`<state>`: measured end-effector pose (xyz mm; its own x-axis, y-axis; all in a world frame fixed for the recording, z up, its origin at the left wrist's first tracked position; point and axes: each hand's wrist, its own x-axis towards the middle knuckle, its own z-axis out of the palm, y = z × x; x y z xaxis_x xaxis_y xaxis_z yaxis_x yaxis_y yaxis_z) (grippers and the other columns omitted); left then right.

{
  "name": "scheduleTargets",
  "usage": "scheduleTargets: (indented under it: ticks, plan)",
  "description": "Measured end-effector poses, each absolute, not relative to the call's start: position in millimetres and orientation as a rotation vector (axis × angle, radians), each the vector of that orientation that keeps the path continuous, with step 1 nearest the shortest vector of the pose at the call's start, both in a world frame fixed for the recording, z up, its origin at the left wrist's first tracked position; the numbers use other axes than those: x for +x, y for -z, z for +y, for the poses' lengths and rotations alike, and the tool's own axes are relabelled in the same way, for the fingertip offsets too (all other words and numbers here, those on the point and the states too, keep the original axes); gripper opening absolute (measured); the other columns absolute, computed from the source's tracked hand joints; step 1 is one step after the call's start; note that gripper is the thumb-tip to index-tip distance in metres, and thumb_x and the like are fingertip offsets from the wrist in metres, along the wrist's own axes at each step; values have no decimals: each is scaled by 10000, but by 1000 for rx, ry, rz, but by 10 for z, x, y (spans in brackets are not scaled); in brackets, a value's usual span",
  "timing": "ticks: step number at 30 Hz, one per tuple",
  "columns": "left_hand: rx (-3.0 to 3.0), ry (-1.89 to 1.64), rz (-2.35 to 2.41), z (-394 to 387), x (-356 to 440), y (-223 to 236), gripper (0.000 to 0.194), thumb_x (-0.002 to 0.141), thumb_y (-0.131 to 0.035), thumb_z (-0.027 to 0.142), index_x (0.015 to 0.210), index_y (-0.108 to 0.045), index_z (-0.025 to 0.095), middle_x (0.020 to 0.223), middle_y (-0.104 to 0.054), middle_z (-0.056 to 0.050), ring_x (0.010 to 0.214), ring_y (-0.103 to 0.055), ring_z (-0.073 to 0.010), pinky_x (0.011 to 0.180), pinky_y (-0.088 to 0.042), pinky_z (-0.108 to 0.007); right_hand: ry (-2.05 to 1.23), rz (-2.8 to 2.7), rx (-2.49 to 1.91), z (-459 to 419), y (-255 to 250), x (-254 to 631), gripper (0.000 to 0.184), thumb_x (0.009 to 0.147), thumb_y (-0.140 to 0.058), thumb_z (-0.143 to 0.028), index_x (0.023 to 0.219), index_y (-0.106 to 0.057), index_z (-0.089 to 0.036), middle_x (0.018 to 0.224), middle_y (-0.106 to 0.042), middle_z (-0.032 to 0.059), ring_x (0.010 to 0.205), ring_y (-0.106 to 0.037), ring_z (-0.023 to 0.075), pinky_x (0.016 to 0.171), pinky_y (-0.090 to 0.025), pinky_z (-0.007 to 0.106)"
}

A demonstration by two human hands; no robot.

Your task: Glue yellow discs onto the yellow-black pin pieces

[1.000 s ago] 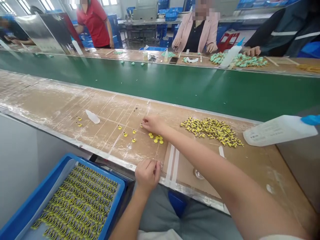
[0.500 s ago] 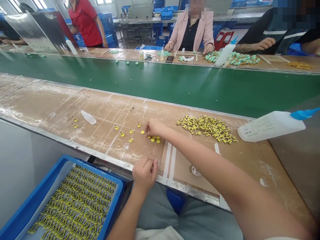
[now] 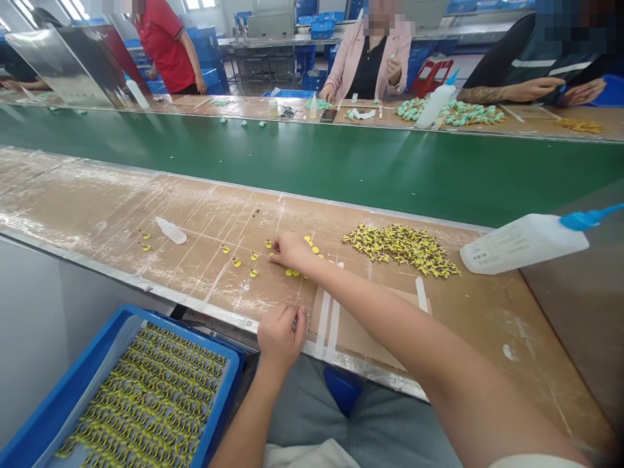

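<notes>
My right hand [image 3: 291,251] reaches over the table, its fingertips pinched down at a small yellow disc [image 3: 272,258]. What the pinch holds, if anything, is too small to make out. More yellow discs [image 3: 315,249] lie around that hand, some partly hidden by it. To its left are several discs bearing small dark parts, such as this yellow-and-black piece [image 3: 236,262]. My left hand [image 3: 280,333] rests closed at the table's near edge, thumb against the curled fingers, its contents hidden. Right of my right hand spreads a pile of small yellow-and-dark pieces [image 3: 402,249].
A small white dropper bottle [image 3: 171,231] lies on the left; a large bottle with blue nozzle [image 3: 526,244] leans at right. A blue tray [image 3: 236,377] of rowed yellow-black pieces sits lower left. Beyond the green conveyor belt [image 3: 312,162], co-workers work by a mint-green pile [image 3: 468,112].
My right hand moved right off one disc, then back left onto another. Some yellow discs now lie spread beyond the hand. My left hand stays closed at the edge. The view shifted slightly.
</notes>
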<state>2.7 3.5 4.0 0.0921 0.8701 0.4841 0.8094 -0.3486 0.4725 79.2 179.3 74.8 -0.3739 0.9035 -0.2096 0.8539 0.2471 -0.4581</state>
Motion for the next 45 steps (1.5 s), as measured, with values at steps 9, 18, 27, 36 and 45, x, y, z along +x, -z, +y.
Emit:
scheduleTargets:
  ticks: [9,18,27,36,45]
  plan:
    - [1763,-1265,1585,21,-19,-174,241,974,-516,295,917,-722,184,869,-718,-82,813,-655,-198,721,-474,-304,-951,-2398,-1427,1698,-932,986,105,792,-813,-221,854,-749,-166,838,-738,2,815,-698,155,742,-528,236]
    - [495,-1158,772,-162,317,-592,317,826,-748,431,1005,-796,174,853,-701,-75,760,-603,-139,685,-493,-248,-674,-2082,-804,393,-1238,2068,29,856,-762,-224,843,-786,-230,813,-668,20,665,-625,88,606,-497,191]
    - [583,-845,455,-400,737,-670,200,773,-815,360,903,-819,208,867,-656,-53,743,-580,-123,676,-462,-244,-345,-1881,-837,-526,-986,2537,197,909,-673,-148,1037,-758,-271,788,-694,33,749,-676,166,696,-569,317]
    - [696,-747,545,-477,894,-661,127,775,-813,266,885,-781,213,966,-745,-81,969,-663,-201,889,-494,-316,-102,-1900,-1013,-843,-987,2698,274,909,-647,-116,1118,-723,-275,859,-766,28,827,-735,181,692,-612,308]
    - [647,-855,730,-558,971,-529,221,671,-888,249,835,-753,186,839,-762,-55,798,-686,-157,752,-529,-249,73,-1990,-1108,-939,-835,2682,290,876,-661,-100,1147,-703,-195,980,-771,86,963,-729,220,767,-616,336]
